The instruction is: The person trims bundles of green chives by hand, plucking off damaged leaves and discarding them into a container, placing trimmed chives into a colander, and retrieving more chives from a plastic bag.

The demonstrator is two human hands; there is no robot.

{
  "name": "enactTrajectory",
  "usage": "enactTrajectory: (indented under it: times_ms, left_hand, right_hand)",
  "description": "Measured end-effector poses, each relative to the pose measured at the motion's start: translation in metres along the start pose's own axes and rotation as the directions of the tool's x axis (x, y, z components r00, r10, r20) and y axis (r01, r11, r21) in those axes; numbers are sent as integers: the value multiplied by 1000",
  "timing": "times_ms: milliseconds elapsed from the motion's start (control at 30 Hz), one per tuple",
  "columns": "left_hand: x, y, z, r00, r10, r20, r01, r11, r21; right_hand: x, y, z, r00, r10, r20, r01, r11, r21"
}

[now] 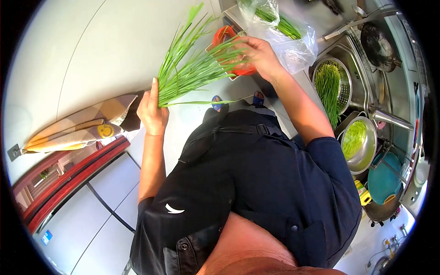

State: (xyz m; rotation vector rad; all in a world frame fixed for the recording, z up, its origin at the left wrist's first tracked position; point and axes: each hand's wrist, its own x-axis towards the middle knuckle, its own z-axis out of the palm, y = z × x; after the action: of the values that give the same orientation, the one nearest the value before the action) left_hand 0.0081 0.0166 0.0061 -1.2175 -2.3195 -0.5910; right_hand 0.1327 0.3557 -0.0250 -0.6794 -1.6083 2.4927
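A loose bunch of long green garlic chives (190, 75) fans out in front of my body. My left hand (153, 110) is closed around its lower end, with the thumb pointing up along the leaves. At the far right of the bunch, my right hand (259, 55) has its fingers bent together on the leaf tips. A red bag (247, 69) lining a small bin lies below that hand, partly hidden by leaves and fingers. One long leaf hangs apart from the bunch, stretching to the right.
A clear plastic bag (298, 48) with more chives lies on the counter beside my right hand. In the sink, a perforated steel basin (344, 91) holds chives. Another steel bowl (370, 151) contains chopped pale greens. Cloths (91, 117) hang at the left.
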Motion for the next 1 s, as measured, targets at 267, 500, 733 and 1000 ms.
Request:
enactTrajectory:
  times_ms: [267,500,733,1000]
  left_hand:
    - [8,2,4,1000,20,9,-20,1000,0]
    - [11,4,7,998,30,48,-31,999,9]
    - [17,7,6,997,47,54,-47,999,0]
    - [18,7,5,997,52,52,-53,999,12]
  right_hand:
    - [-22,-45,-21,928,-318,-197,344,932,114]
    - [-44,-96,9,665,-593,454,717,337,-610]
    - [-40,-88,20,658,-594,462,653,144,-744]
    - [-38,-84,26,639,-606,473,620,42,-783]
